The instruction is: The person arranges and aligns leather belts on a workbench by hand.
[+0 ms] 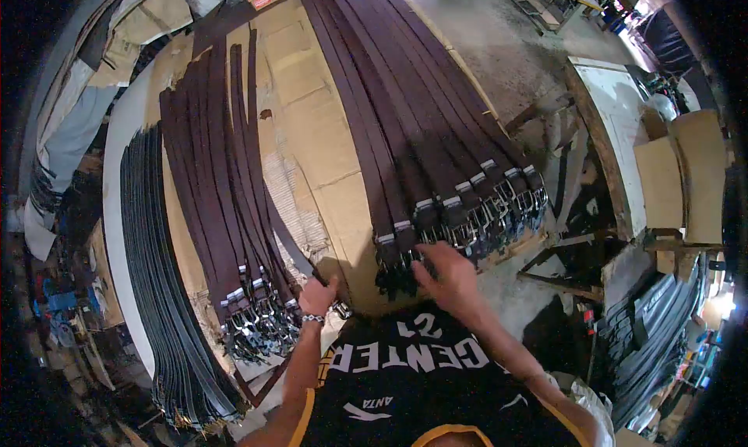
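Dark brown belts with silver buckles lie in two groups on a cardboard-covered table. My left hand [318, 296] is closed round the buckle end of a single brown belt [288, 236], beside the left group [206, 159]. Its buckle hangs just right of the wrist. At the near end of the right group [405, 96], my right hand [446, 272] hovers by the buckles [401, 240], thumb and fingers apart. Whether its fingertips touch a buckle is hard to tell.
Thin black straps [148, 236] lie along the table's left side. Bare cardboard [312, 120] shows between the belt groups. A white board [612, 127] leans at the right, above a stack of dark strips [654, 330]. Wooden framing stands near the table's right edge.
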A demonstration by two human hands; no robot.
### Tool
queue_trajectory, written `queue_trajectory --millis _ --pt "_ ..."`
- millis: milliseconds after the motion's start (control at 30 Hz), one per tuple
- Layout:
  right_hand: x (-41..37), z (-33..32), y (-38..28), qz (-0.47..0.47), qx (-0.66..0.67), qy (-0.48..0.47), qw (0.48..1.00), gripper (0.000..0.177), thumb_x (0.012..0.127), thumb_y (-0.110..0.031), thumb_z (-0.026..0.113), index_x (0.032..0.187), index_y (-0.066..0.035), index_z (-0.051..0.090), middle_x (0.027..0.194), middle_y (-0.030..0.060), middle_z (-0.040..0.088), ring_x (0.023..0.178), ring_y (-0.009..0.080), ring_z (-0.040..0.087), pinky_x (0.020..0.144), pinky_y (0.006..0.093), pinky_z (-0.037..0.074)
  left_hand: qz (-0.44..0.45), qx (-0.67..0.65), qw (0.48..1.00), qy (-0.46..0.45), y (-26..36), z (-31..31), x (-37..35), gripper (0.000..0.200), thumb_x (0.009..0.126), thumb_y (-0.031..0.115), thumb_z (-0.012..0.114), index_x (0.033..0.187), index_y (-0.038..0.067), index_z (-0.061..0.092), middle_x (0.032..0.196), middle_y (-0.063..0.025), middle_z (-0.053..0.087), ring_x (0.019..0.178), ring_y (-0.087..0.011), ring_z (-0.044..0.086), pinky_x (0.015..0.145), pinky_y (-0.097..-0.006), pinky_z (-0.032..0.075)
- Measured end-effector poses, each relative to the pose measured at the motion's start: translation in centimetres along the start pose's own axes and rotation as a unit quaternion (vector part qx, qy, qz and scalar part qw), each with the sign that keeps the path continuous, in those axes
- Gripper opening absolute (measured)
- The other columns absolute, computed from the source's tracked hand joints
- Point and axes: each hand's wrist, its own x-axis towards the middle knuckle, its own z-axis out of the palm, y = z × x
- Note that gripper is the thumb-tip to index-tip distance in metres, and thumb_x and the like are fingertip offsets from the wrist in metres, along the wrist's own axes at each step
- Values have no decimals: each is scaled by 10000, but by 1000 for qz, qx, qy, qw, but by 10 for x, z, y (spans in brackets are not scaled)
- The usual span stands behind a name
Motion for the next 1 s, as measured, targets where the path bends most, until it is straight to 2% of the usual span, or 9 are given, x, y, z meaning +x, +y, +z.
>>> queue_trajectory --millis 133,233,433,500,633,700,833,967,1000 --pt "-12 74 10 -56 5 -167 984 294 871 -244 652 1068 -27 645 960 184 647 853 384 650 728 457 534 29 -130 989 -66 -34 47 30 618 765 580 701 947 -5 623 885 -230 693 870 -421 681 775 -495 551" --pt "-12 106 3 -72 30 -297 952 314 873 -295 629 1039 -29 645 983 190 647 874 397 655 761 483 535 -33 -63 995 74 -14 11 10 658 752 585 704 993 -19 606 890 -226 696 880 -417 682 784 -491 553" --pt "-22 112 -3 -9 25 -464 886 379 871 -309 643 1118 -23 618 1026 212 668 907 414 666 781 500 533 -50 -128 990 -33 -33 7 30 693 737 534 752 1049 -78 654 964 -226 707 811 -293 707 693 -402 559" --pt "-25 110 3 -12 47 -462 886 461 880 -361 647 1183 -18 594 1035 229 667 939 418 659 807 485 533 -42 -306 940 -144 -56 18 46 585 748 454 779 991 -67 667 915 -175 713 730 -213 698 606 -350 544" --pt "-25 109 4 -65 122 -364 921 589 905 -448 644 1284 -8 546 1076 220 670 1036 369 653 865 440 517 11 -604 789 -114 -33 -35 4 220 857 251 713 836 48 629 716 11 589 485 -101 509 375 -290 364" --pt "-37 157 12 -125 232 -193 945 587 928 -465 626 1275 2 542 1062 181 672 1023 312 649 866 413 504 -53 -642 755 -118 -5 -93 -22 244 918 257 676 752 145 537 665 40 537 472 -67 489 358 -216 320" --pt "-10 114 -36 -58 451 -305 837 516 980 -430 584 1242 12 542 1021 119 636 954 211 602 857 375 483 13 -710 696 -109 40 -148 -39 305 971 354 619 769 143 530 687 28 562 515 -87 531 399 -236 374" --pt "-2 81 -56 51 407 -371 833 367 1016 -369 532 1017 -2 553 685 25 562 612 146 531 574 338 462 67 -748 648 -123 71 -181 -23 202 972 290 600 969 94 646 769 32 599 671 -88 585 546 -225 446" --pt "-3 66 -58 -31 406 -329 852 327 1026 -329 517 956 -10 533 579 -6 517 509 129 496 484 346 416 77 -765 626 -134 71 -188 -6 207 971 271 597 1025 82 662 789 32 609 705 -87 592 579 -219 456"
